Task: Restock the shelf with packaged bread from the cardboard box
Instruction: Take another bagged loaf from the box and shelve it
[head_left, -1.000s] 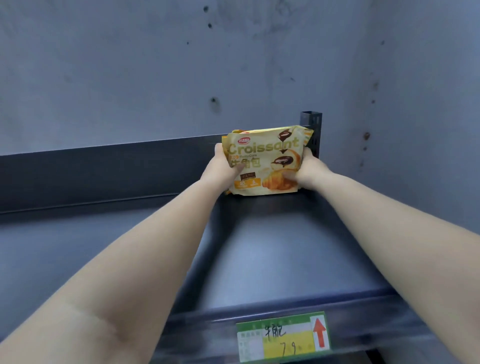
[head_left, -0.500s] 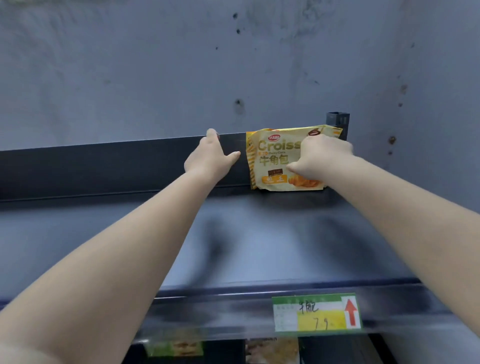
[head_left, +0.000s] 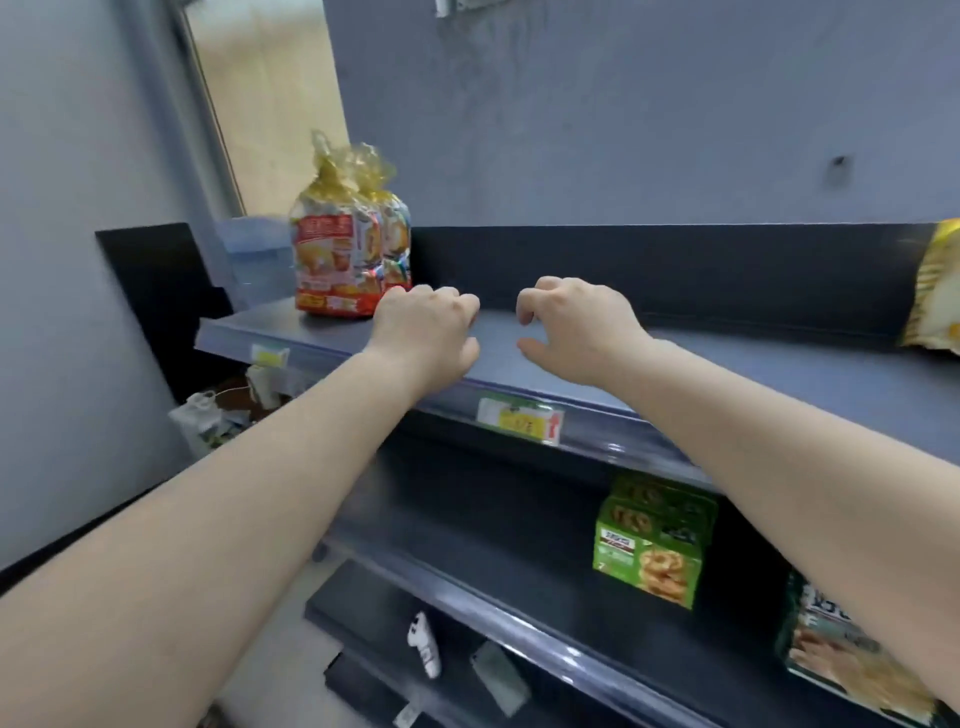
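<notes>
Croissant pack (head_left: 937, 291): released, left upright at shelf (head_left: 727, 364) back. Left hand (head_left: 423, 338), right hand (head_left: 576, 332): withdrawn, each grip loosely curled, nothing held. Next pack judged due.

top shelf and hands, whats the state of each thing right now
left hand: empty, fingers curled, over the shelf front
right hand: empty, fingers curled
top shelf: mostly bare
red and gold bags: upright at the shelf's left end
yellow bread packet: upright against the back panel, cut off by the frame edge
green boxes: stacked on the shelf below
</notes>
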